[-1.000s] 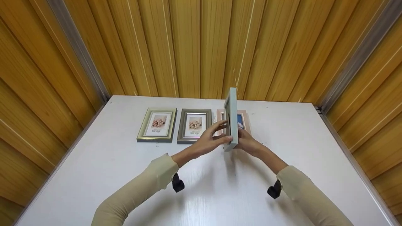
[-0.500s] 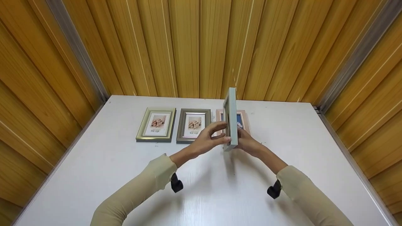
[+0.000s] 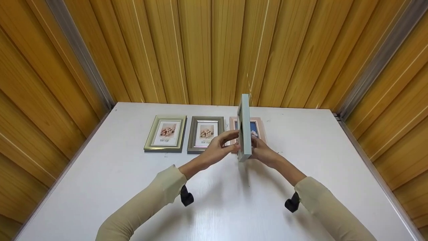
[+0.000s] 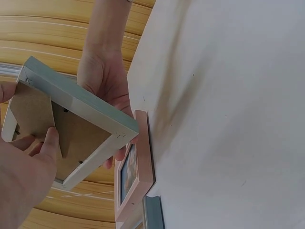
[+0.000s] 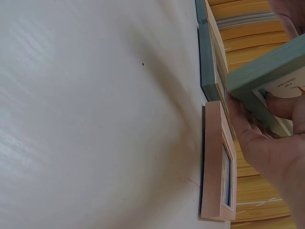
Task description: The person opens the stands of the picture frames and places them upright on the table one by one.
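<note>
Your left grip, the left hand [image 3: 215,149], pinches the brown stand flap [image 4: 33,107] on the back of the blue-green picture frame [image 3: 246,129]. Your right hand [image 3: 265,154] holds the frame by its lower part, thumb over the front. You have it upright, edge towards you, above the white counter [image 3: 214,207]. Beyond it lies the pink frame [image 3: 260,129], with the gray frame [image 3: 206,133] and gold frame [image 3: 166,133] to its left.

The blue-green frame [image 3: 246,127] looks matt and wooden, the tabletop [image 3: 214,211] glossy
</note>
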A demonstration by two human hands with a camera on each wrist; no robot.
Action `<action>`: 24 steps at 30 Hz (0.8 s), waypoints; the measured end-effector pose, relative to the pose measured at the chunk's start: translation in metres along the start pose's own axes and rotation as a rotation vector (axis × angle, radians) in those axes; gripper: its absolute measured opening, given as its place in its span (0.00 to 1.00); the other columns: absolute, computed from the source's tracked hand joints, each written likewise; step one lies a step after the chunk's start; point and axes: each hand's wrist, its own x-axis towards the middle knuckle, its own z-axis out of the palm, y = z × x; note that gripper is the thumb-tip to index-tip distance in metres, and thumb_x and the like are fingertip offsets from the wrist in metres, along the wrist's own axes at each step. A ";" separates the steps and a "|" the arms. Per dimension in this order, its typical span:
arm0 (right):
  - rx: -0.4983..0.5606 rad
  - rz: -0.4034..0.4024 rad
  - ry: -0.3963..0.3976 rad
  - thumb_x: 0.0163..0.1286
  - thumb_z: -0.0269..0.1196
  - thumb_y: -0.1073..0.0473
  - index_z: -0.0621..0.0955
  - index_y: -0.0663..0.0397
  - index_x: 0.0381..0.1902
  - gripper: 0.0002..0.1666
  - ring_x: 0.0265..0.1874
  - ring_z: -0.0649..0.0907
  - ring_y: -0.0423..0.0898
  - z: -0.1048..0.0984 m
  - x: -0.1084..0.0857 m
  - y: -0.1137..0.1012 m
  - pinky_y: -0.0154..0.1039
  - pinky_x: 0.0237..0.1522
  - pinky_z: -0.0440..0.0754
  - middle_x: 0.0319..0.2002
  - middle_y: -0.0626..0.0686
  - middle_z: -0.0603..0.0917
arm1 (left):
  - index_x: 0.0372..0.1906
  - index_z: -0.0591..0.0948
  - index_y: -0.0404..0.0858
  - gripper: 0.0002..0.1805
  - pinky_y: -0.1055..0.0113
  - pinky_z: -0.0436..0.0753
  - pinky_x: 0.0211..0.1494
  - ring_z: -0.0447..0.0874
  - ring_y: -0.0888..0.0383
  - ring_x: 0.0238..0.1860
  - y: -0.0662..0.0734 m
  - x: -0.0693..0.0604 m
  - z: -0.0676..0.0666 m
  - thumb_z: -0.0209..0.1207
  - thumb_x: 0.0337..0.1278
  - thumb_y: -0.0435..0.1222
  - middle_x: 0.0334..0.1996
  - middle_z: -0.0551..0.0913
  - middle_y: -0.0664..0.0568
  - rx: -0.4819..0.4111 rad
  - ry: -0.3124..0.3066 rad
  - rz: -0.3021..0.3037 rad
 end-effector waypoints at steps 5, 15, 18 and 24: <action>-0.029 0.003 0.017 0.74 0.55 0.70 0.46 0.54 0.83 0.48 0.72 0.71 0.65 -0.001 0.001 0.001 0.61 0.69 0.74 0.78 0.68 0.58 | 0.74 0.71 0.42 0.29 0.51 0.69 0.77 0.68 0.50 0.76 0.000 0.002 0.000 0.58 0.69 0.38 0.73 0.73 0.47 -0.014 0.018 0.000; 0.003 -0.053 -0.023 0.75 0.56 0.65 0.47 0.57 0.83 0.45 0.66 0.78 0.64 -0.003 0.000 0.003 0.49 0.60 0.83 0.74 0.72 0.63 | 0.73 0.71 0.37 0.32 0.52 0.70 0.76 0.70 0.49 0.75 -0.003 0.003 -0.007 0.56 0.63 0.33 0.72 0.74 0.43 -0.059 0.035 0.015; 0.007 -0.047 -0.022 0.76 0.56 0.65 0.48 0.57 0.82 0.44 0.70 0.73 0.68 -0.004 0.000 0.003 0.52 0.63 0.81 0.74 0.72 0.62 | 0.74 0.71 0.36 0.31 0.56 0.73 0.73 0.72 0.50 0.72 -0.005 0.003 -0.011 0.52 0.65 0.33 0.71 0.75 0.41 -0.081 0.030 0.019; -0.002 -0.037 -0.029 0.74 0.59 0.64 0.48 0.56 0.82 0.48 0.71 0.71 0.68 -0.004 0.000 0.003 0.58 0.66 0.77 0.73 0.72 0.63 | 0.74 0.70 0.37 0.32 0.58 0.73 0.66 0.73 0.48 0.67 -0.009 0.002 -0.020 0.46 0.65 0.36 0.71 0.74 0.39 -0.120 0.030 -0.010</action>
